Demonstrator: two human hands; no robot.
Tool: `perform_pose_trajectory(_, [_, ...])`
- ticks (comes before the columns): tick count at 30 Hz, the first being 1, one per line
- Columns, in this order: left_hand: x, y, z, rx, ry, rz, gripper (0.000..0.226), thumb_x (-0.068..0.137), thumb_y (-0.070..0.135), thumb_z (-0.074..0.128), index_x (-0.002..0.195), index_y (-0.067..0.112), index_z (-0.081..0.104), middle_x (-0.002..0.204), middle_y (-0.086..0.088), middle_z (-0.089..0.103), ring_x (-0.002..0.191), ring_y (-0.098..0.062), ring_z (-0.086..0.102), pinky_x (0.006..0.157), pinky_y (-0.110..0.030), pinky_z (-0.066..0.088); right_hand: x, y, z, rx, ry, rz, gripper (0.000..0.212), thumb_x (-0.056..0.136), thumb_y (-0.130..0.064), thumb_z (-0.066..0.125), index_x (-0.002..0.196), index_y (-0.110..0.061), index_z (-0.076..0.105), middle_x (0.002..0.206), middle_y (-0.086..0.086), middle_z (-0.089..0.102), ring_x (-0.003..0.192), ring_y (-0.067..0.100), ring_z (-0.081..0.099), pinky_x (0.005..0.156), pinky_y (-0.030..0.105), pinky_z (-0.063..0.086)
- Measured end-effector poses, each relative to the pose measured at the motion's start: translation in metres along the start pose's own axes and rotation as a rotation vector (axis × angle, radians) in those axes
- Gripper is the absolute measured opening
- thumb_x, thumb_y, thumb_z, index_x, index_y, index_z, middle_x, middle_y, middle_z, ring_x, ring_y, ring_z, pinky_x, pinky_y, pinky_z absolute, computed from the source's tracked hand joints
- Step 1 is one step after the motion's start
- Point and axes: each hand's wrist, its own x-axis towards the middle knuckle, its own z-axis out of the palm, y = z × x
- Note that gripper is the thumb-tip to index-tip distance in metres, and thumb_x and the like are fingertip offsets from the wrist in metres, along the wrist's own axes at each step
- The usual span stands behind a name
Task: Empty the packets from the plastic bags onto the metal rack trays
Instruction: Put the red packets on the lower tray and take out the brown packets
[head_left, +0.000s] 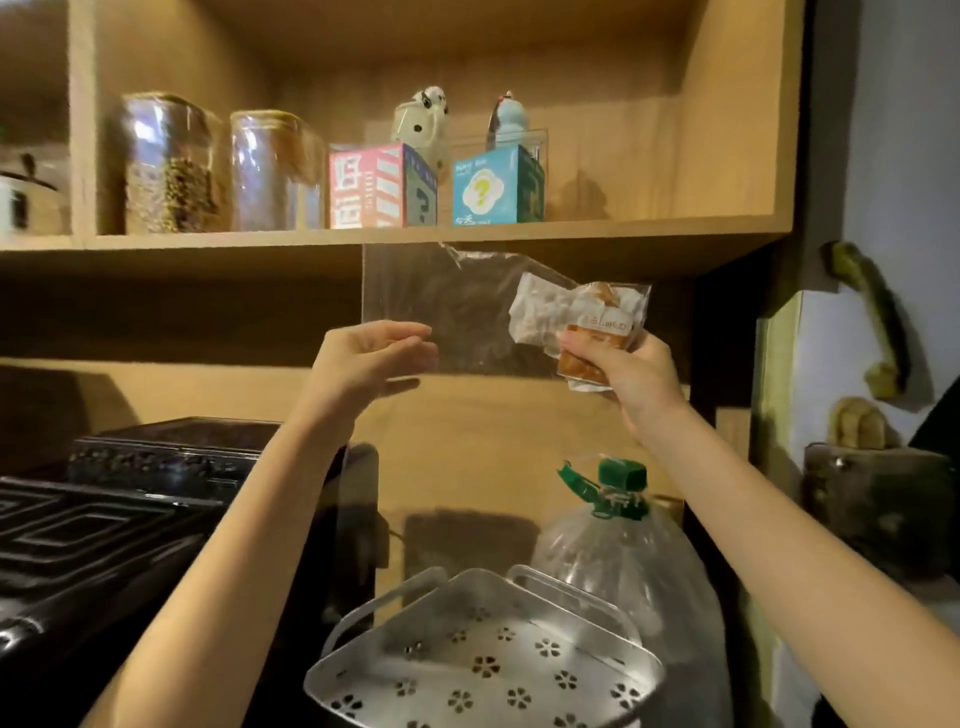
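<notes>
A clear plastic bag (457, 306) hangs raised in front of the wooden shelf edge. My left hand (371, 356) pinches its lower left edge. My right hand (623, 371) grips the bag's right side around a packet (587, 322) with brown food inside; whether the packet is inside the bag or outside it is unclear. Far below the hands stands the metal rack tray (613, 670), silver with flower-shaped holes, and nothing lies on its visible part.
A large clear bottle with a green cap (621, 483) stands behind the tray. A black appliance (104, 519) fills the lower left. Glass jars (166, 166) and small boxes (382, 189) sit on the shelf above. A wooden block (878, 499) is at the right.
</notes>
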Motion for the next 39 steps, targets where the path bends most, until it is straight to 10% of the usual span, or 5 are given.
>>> perform_pose_trajectory(16, [-0.053, -0.073, 0.018, -0.052, 0.06, -0.437, 0.023, 0.094, 0.023, 0.046, 0.096, 0.016, 0.068, 0.094, -0.008, 0.072, 0.084, -0.02, 0.069, 0.082, -0.037, 0.052, -0.057, 0.085, -0.029, -0.147, -0.124, 0.452, 0.035, 0.076, -0.015, 0.072, 0.107, -0.008, 0.055, 0.083, -0.003, 0.063, 0.072, 0.01, 0.063, 0.06, 0.023, 0.05])
perform_pose_trajectory(22, [-0.054, -0.068, 0.018, -0.07, 0.058, -0.382, 0.026, 0.097, 0.021, 0.041, 0.093, 0.014, 0.066, 0.093, -0.008, 0.071, 0.085, -0.015, 0.069, 0.084, -0.035, 0.051, -0.057, 0.072, -0.032, -0.129, -0.174, 0.416, 0.033, 0.079, -0.031, 0.068, 0.103, -0.011, 0.056, 0.11, 0.01, 0.066, 0.107, 0.026, 0.06, 0.101, 0.047, 0.042])
perform_pose_trajectory(32, [-0.042, -0.043, 0.016, -0.14, 0.13, -0.256, 0.02, 0.094, 0.019, 0.047, 0.089, 0.014, 0.066, 0.064, 0.009, 0.072, 0.066, -0.004, 0.069, 0.064, -0.021, 0.055, -0.033, 0.035, -0.021, -0.26, -0.13, 0.021, 0.004, 0.084, -0.014, 0.063, 0.084, -0.012, 0.067, 0.075, 0.004, 0.071, 0.063, 0.011, 0.069, 0.059, 0.02, 0.055])
perform_pose_trajectory(39, [-0.031, -0.04, 0.016, -0.081, 0.143, -0.231, 0.02, 0.094, 0.022, 0.046, 0.094, 0.014, 0.065, 0.084, -0.001, 0.069, 0.064, -0.002, 0.068, 0.065, -0.021, 0.053, -0.018, 0.023, -0.013, -0.307, -0.122, 0.066, 0.012, 0.088, -0.018, 0.06, 0.09, -0.008, 0.065, 0.074, 0.007, 0.07, 0.058, 0.014, 0.068, 0.055, 0.023, 0.055])
